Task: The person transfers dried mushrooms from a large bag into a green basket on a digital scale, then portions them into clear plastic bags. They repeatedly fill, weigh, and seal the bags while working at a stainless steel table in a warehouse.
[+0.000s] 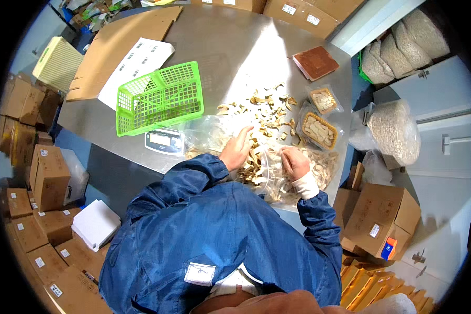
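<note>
Dried slices (pixel 272 117), probably mushroom, lie loose on the metal table. My left hand (pixel 237 150) rests flat-fingered at the left edge of the pile, beside a clear plastic bag (pixel 208 135) of slices. With its fingertips together, my right hand (pixel 295 161) is at the rim of another clear bag (pixel 318 167) holding slices; whether it pinches the plastic or a slice cannot be told. Slices also fill the space between both hands. Two wrapped baskets of pale slices, one upper (pixel 323 101) and one lower (pixel 319 130), sit to the right.
A green plastic basket (pixel 161 98) stands at the left by a digital scale (pixel 164 140). Behind it lie a printed sheet (pixel 139 64) and flat cardboard (pixel 121 43). A brown notebook (pixel 316 62) lies back right. Cardboard boxes (pixel 376 216) stand on the floor at both sides.
</note>
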The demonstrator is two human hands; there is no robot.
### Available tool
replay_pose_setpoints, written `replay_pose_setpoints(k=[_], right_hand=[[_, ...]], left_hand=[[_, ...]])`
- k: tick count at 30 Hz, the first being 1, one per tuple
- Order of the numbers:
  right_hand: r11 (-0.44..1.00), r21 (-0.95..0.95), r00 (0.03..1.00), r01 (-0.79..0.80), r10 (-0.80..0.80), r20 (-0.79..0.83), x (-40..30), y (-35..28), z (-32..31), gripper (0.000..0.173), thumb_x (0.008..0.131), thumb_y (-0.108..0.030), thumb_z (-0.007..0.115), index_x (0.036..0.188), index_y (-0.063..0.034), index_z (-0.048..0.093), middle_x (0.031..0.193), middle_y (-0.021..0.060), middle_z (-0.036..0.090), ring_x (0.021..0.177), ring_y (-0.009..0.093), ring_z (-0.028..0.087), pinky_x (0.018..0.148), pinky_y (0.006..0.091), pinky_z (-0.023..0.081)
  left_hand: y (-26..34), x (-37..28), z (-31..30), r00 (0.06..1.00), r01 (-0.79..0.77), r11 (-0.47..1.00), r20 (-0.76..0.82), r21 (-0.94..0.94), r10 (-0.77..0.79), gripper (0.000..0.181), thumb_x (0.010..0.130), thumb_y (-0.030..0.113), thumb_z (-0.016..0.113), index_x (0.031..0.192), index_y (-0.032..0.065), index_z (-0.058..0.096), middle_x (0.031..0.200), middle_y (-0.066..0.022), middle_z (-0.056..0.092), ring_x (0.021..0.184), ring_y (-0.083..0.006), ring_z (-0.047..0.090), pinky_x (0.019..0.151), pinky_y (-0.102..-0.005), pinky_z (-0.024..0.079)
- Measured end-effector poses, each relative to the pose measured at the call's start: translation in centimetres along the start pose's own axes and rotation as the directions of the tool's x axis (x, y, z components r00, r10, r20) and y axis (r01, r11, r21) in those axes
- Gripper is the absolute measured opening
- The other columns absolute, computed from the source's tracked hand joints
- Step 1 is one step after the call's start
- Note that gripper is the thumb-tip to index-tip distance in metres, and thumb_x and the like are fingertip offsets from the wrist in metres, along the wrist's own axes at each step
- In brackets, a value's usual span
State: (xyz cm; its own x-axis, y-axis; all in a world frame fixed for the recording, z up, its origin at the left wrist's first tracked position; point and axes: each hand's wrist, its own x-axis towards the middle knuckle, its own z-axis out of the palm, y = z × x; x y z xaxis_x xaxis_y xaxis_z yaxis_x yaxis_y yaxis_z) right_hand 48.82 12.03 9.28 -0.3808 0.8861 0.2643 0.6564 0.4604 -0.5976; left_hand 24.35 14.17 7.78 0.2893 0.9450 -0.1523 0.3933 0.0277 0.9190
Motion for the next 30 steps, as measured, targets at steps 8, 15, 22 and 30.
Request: replay_pose_setpoints(k=[8, 15, 22, 30], right_hand=[[0.978, 0.036, 0.875, -0.206, 0.168, 0.453, 5.8, 0.7, 0.9, 0.044, 0.078, -0.035, 0.066, 0.113, -0.0108, 0.055, 0.086, 0.0130, 0.059, 0.083, 0.030, 0.057, 0.072, 0.0385, 0.045], [0.994, 0.105, 0.864, 0.040, -0.087, 0.496, 6.2, 4.5, 5.4, 0.029, 0.072, -0.026, 0.072, 0.093, -0.0091, 0.062, 0.084, 0.0105, 0.051, 0.086, 0.030, 0.051, 0.074, 0.0397, 0.043], [0.997, 0.075, 0.979, 0.005, -0.020, 0.201, 7.4, 5.6, 7.2, 0.061, 0.075, -0.030, 0.070, 0.126, -0.0098, 0.042, 0.130, 0.0148, 0.042, 0.104, 0.033, 0.054, 0.084, 0.0386, 0.046], [0.846, 0.402, 0.915, -0.350, 0.216, 0.342, 4.6, 14.1, 6.2, 0.026, 0.091, -0.018, 0.052, 0.112, -0.0043, 0.058, 0.100, 0.0085, 0.064, 0.089, 0.020, 0.060, 0.076, 0.0287, 0.047]], left_hand=[[-0.2, 1.4, 1.7, 0.995, -0.066, 0.991, -0.073, 0.115, 0.074, 0.047, 0.093, 0.014, 0.040, 0.138, 0.0089, 0.028, 0.067, -0.0213, 0.056, 0.064, -0.0388, 0.057, 0.061, -0.0453, 0.042], [-0.4, 1.8, 4.3, 0.967, -0.219, 0.928, 0.191, 0.302, 0.166, 0.056, 0.084, 0.009, 0.049, 0.138, 0.0113, 0.031, 0.068, -0.0176, 0.059, 0.057, -0.0344, 0.059, 0.052, -0.0427, 0.045], [1.9, 0.0, 6.4, 0.789, -0.574, 0.783, 0.418, 0.240, 0.450, 0.071, 0.073, 0.005, 0.054, 0.140, 0.0128, 0.032, 0.064, -0.0089, 0.057, 0.052, -0.0276, 0.057, 0.045, -0.0389, 0.044], [2.0, -2.8, 5.4, 0.885, -0.457, 0.848, 0.045, 0.267, 0.463, 0.067, 0.075, 0.003, 0.057, 0.137, 0.0060, 0.032, 0.078, -0.0133, 0.052, 0.072, -0.0325, 0.053, 0.068, -0.0407, 0.044]])
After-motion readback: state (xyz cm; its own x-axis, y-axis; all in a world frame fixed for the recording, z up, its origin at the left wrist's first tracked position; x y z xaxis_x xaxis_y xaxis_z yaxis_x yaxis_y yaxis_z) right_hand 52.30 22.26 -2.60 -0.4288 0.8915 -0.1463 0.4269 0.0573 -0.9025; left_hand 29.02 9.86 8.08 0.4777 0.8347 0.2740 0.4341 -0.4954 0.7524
